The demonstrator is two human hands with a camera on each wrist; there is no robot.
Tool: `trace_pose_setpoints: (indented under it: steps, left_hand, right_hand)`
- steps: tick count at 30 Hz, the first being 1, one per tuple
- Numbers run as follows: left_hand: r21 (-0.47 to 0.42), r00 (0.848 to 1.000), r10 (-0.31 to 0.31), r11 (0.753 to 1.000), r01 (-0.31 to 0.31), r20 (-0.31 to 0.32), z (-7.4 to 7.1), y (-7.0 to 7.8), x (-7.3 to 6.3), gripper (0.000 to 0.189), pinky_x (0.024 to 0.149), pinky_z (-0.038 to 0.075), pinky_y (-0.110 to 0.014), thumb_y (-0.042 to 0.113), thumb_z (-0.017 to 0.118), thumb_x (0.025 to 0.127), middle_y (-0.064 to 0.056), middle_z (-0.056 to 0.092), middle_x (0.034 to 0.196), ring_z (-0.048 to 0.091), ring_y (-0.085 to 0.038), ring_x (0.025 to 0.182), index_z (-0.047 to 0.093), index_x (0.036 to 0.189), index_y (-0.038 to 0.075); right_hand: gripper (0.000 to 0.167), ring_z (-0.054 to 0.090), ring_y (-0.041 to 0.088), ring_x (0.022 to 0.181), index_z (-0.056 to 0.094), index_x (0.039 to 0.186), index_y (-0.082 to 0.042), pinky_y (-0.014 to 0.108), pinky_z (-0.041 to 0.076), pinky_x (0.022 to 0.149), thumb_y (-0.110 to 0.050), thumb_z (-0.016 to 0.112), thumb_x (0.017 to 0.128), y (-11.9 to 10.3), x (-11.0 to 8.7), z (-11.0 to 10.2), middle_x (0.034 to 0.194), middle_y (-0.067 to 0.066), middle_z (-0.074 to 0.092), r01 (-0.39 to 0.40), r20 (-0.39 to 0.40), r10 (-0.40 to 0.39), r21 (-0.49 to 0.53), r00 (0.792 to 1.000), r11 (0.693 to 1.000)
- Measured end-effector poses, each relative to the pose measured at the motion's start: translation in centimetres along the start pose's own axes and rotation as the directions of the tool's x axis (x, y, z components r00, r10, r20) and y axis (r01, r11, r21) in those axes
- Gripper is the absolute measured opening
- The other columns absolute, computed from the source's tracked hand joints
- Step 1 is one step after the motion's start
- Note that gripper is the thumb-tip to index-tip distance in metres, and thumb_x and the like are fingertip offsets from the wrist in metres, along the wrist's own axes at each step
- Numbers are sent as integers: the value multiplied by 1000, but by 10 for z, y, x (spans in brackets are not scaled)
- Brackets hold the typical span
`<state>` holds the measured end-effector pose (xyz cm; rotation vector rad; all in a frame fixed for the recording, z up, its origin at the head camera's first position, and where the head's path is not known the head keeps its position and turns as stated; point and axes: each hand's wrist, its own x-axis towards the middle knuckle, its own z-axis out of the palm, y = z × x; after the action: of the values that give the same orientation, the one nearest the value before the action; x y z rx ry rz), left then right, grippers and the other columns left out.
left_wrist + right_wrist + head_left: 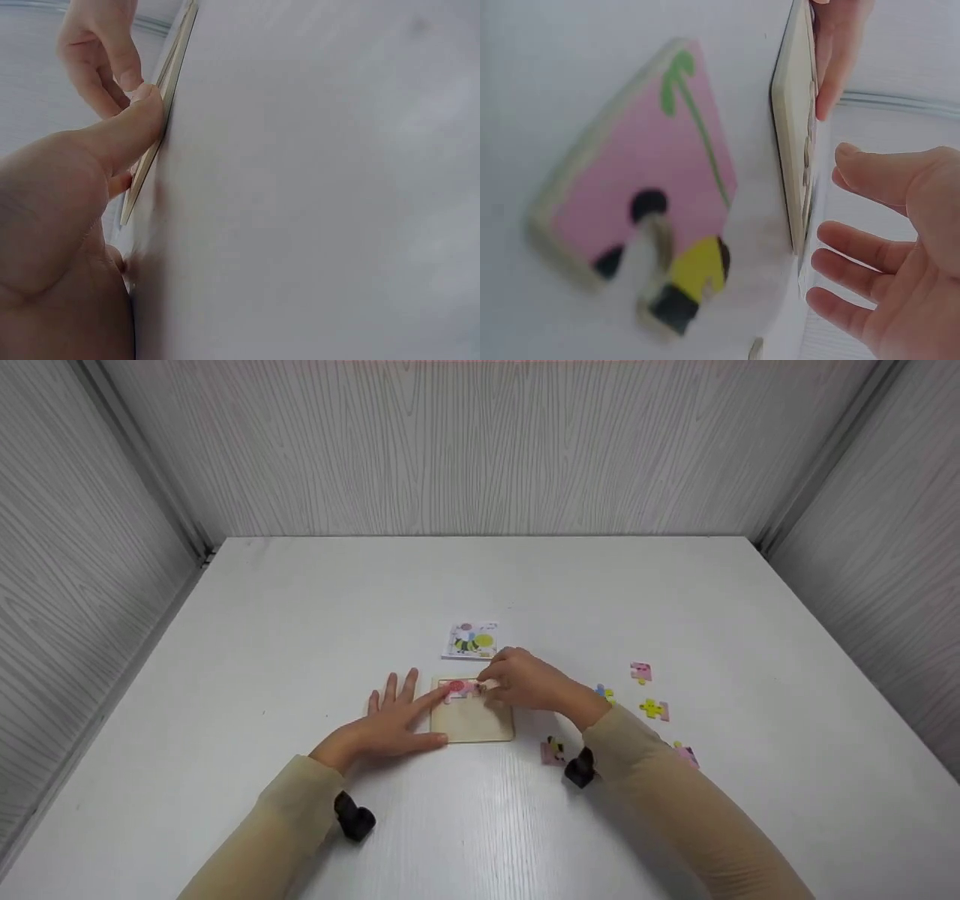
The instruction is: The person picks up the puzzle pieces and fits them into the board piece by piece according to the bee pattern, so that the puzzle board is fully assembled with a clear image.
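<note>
One wooden tray (pixel 474 724), attended by two hands, with pink pieces (pixel 457 688) lying along its far edge.
Left hand (pixel 391 726): at the tray's left, fingers spread, forefinger touching the pink pieces, thumb at the near-left corner. Right hand (pixel 525 679): over the tray's far-right part, thumb and forefinger close together; cannot tell whether they pinch a piece. Picture card (pixel 472 641), bee design: just beyond the tray. Loose to the tray's right: bee piece (pixel 553 754), nearest; yellow piece (pixel 652 709), farther off.
</note>
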<state>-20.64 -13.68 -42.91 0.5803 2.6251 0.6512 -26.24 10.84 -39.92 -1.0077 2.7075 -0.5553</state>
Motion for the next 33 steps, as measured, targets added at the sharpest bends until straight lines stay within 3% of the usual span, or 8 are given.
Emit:
trace_pose_setpoints:
  steps: [4,13,27,33]
  left_hand:
    - [7,1000,7,1000,-7,-4,1,-1,1,81,101,-11,-62,61,52,84,-19,-15,152,-22,-42,134,16,150,30]
    - [-2,1000,8,1000,-8,-6,1,0,1,83,102,-12,-61,60,53,84,-18,-15,152,-23,-40,134,15,150,27]
    - [-10,1000,-6,1000,6,15,-2,0,0,85,102,-14,-59,62,51,85,-16,-19,152,-26,-38,133,10,150,27]
    - [0,1000,-2,1000,2,25,-1,1,0,87,102,-14,-59,61,50,85,-17,-19,151,-27,-39,133,8,150,22]
  right_hand:
    - [26,52,23,106,68,112,-6,37,43,91,-14,65,88,9,-13,-9,110,9,60,15,-41,-13,44,999,999]
    - [29,49,25,113,65,117,-8,42,40,96,-20,62,90,36,-42,-25,118,8,56,-114,-90,126,132,988,985]
    - [28,48,30,116,64,116,-5,48,39,95,-19,60,92,72,-79,-32,120,12,55,-101,-165,127,157,978,982]
    - [29,50,30,113,64,115,-5,47,42,91,-20,62,91,81,-91,-36,117,11,57,-96,-199,127,158,972,983]
